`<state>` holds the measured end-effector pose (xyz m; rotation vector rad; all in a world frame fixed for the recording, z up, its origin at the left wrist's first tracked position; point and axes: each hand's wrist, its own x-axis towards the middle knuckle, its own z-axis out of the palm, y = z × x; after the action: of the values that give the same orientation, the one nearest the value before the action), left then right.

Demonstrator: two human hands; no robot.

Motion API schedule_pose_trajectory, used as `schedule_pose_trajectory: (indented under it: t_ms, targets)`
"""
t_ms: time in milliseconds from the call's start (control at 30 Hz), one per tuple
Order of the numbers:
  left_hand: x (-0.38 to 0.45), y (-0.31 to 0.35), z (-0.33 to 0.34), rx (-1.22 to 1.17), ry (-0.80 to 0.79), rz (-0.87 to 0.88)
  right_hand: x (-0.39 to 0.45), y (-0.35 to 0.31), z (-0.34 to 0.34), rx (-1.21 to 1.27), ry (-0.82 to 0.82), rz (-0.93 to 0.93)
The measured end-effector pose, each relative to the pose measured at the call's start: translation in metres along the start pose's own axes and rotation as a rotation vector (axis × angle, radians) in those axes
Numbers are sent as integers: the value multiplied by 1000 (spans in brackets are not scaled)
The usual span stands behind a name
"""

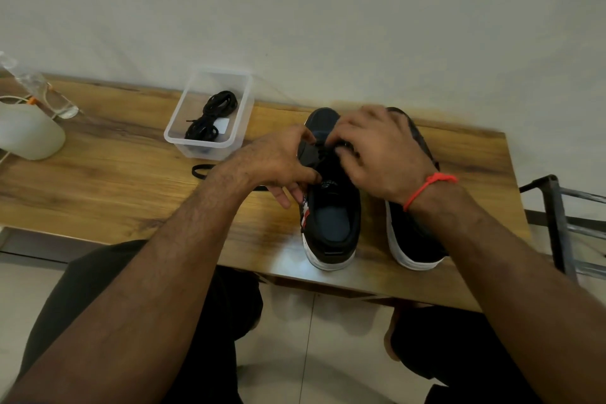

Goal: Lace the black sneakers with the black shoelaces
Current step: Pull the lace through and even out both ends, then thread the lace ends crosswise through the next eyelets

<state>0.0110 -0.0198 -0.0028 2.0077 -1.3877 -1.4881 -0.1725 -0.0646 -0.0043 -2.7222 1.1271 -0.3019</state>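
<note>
Under both hands, left black sneaker (pixel 331 207) sits on wooden table (pixel 114 180), heel toward the person. Left hand (pixel 278 164) curled, gripping the sneaker's left eyelet side. Right hand (pixel 377 147) curled over the lacing area, pinching a black lace there; exact hold hidden. Second sneaker (pixel 410 239) beneath right wrist. Spare shoelaces (pixel 213 115) in clear tub (pixel 203 144) beyond left hand.
</note>
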Motion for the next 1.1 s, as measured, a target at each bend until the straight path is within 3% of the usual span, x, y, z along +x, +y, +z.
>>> schedule_pose_trajectory:
  t_ms: [100,167,267,400,667,800,967,1100]
  targets:
    - [-1,0,-1,7,-2,-13,0,-7,4,-120,-155,34]
    - [-1,1,-1,9,-3,-20,-1,-7,7,-153,-117,26]
    - [-1,1,-1,7,-3,-16,-1,-6,6,20,66,58]
    - [-2,0,-2,8,2,-15,7,10,-14,404,373,334]
    - [-1,1,0,24,4,-20,3,25,-2,88,26,266]
    - [-2,2,-2,46,-1,-26,7,11,-3,153,45,174]
    - [-5,2,-4,93,7,-15,3,8,6,121,-227,129]
    - [-7,1,-5,129,14,-18,3,9,0,285,-192,222]
